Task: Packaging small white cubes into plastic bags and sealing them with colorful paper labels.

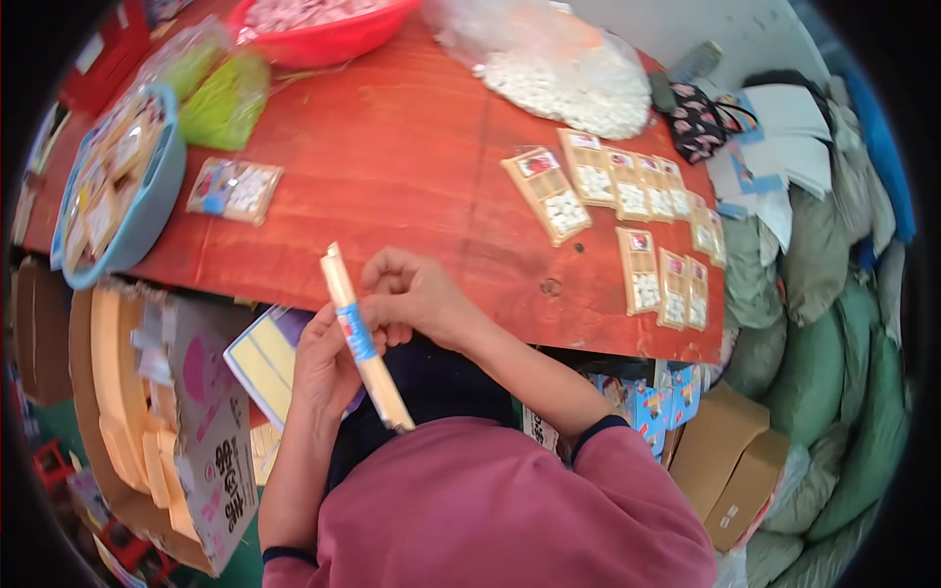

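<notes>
In front of my torso, past the table's near edge, a narrow pale-yellow tray [368, 355] is held edge-on and tilted, with a blue printed band around its middle. My left hand [325, 365] grips it from the left, thumb beside the band. My right hand [417, 299] has curled fingers pressed against the band from the right; the fingertips are partly hidden. On the table ahead lies a similar tray pack [235, 191] with white pieces and a blue sleeve. Several tray packs [564, 211] with white pieces and a picture card sit in rows at the right.
The red table [412, 167] carries a blue basket [147, 220] of filled packs, a green bag [225, 103], a red basin [328, 41] of pink pieces and a clear bag [569, 83] of white pieces. Cartons [211, 461] with pale trays stand lower left; green sacks [823, 363] line the right.
</notes>
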`<action>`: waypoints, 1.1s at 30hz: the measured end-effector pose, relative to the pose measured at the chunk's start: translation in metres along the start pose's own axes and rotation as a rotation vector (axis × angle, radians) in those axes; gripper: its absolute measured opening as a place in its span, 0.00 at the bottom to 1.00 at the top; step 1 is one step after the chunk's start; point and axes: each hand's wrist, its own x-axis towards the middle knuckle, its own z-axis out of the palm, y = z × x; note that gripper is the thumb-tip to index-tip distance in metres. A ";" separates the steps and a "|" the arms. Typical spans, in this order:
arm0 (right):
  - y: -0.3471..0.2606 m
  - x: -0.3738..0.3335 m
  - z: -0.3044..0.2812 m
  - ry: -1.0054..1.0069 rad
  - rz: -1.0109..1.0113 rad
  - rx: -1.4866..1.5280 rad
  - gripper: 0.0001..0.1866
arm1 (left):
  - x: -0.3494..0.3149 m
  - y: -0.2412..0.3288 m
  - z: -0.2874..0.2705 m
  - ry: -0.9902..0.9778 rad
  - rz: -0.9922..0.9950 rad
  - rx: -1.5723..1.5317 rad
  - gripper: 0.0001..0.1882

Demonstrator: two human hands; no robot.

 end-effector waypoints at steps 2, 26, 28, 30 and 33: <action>-0.004 -0.002 -0.006 0.025 0.016 -0.018 0.12 | 0.008 0.001 -0.001 -0.026 -0.041 0.100 0.17; -0.025 -0.032 -0.182 0.736 -0.290 -1.763 0.33 | 0.066 0.049 0.024 0.177 0.600 0.947 0.20; -0.020 -0.028 -0.173 0.759 -0.246 -1.794 0.33 | 0.054 0.037 0.020 0.136 0.547 0.934 0.18; -0.012 -0.021 -0.159 0.766 -0.209 -1.824 0.33 | 0.040 0.032 0.016 0.139 0.516 0.937 0.17; 0.005 -0.014 -0.116 0.710 -0.171 -1.829 0.34 | 0.013 0.039 0.005 0.240 0.618 1.085 0.14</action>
